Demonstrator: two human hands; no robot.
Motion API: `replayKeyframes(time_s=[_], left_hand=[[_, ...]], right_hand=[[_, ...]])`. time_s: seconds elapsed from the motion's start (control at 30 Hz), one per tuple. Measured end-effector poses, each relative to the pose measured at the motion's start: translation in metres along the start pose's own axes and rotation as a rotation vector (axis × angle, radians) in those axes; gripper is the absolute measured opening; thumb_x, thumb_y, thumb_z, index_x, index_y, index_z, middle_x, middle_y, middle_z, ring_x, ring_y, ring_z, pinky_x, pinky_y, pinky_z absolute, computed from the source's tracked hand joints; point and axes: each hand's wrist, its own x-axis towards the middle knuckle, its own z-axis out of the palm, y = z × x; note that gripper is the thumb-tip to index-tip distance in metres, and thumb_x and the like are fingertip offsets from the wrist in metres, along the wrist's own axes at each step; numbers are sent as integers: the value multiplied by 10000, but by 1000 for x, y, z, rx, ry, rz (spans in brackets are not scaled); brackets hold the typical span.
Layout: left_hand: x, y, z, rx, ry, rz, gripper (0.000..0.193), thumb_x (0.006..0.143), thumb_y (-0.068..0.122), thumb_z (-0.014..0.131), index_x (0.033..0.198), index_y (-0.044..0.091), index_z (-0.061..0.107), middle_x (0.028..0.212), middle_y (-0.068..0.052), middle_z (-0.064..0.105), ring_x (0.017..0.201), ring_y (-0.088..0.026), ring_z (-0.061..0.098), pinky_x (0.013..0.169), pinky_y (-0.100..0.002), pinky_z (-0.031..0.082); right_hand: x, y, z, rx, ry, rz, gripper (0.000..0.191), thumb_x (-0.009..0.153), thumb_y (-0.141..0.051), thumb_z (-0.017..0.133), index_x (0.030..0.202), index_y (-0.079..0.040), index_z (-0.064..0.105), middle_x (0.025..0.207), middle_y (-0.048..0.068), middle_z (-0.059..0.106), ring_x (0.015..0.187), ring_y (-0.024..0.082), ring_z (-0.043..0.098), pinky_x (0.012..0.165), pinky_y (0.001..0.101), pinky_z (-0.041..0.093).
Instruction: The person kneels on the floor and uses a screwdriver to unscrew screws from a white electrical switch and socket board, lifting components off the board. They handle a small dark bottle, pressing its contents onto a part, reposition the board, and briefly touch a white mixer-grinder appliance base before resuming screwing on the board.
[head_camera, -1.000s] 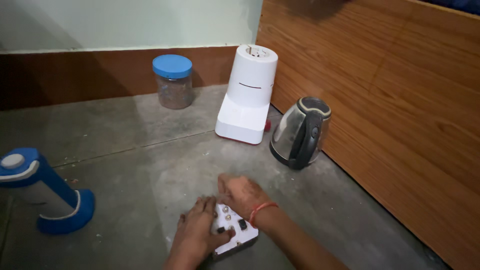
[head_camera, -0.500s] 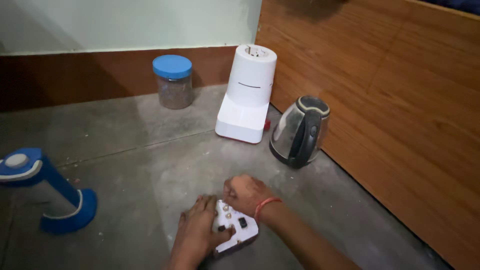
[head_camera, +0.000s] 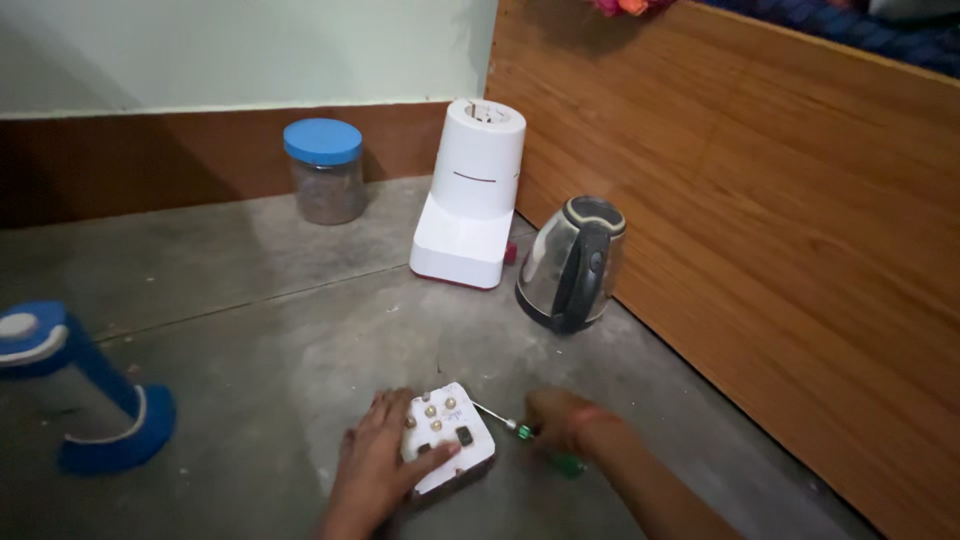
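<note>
A small white box (head_camera: 447, 437) with several brass studs and a black switch on top lies on the grey floor near me. My left hand (head_camera: 378, 466) rests on its left side, thumb across its front edge. To the right of the box, my right hand (head_camera: 560, 420) grips a screwdriver (head_camera: 520, 431) with a green handle. Its thin metal shaft points left, the tip close to the box's right edge. A red band circles my right wrist.
A steel kettle (head_camera: 572, 263) with a black handle stands by the wooden panel (head_camera: 760, 230) on the right. Behind it is a white mixer base (head_camera: 470, 195), and a blue-lidded jar (head_camera: 324, 170) stands by the wall. A blue and white appliance (head_camera: 70, 390) stands at left.
My right hand has moved off the top of the white box to its right side and now holds the screwdriver. My left hand stays on the box.
</note>
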Motion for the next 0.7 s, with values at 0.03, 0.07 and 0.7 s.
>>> replayKeyframes(time_s=[0.03,0.07,0.7], left_hand=[[-1,-3,4,-27,43,-11,1012,723,619,802,1512,106,429,1542,-190,445,1491,-361,324,1152,-562,269],[-2,-5,9,-52,88,-22,1044,735,623,794,1532,78,396,1567,-226,410,1483,-380,300,1137,-581,245],[24,-2,-6,-32,368,75,1014,755,577,781,1529,64,377,1584,-173,410,1523,-344,282,1156,-622,243]], right_hand=[[-6,2,5,45,23,24,376,766,-273,816,1055,-73,680,1106,159,700,1038,300,670,902,419,547],[-10,3,9,49,-6,55,339,813,-283,766,1068,-73,689,1118,167,701,1046,302,673,922,418,539],[-85,-61,-140,-33,196,-218,336,806,-394,707,1029,-146,751,957,137,780,950,263,748,866,392,561]])
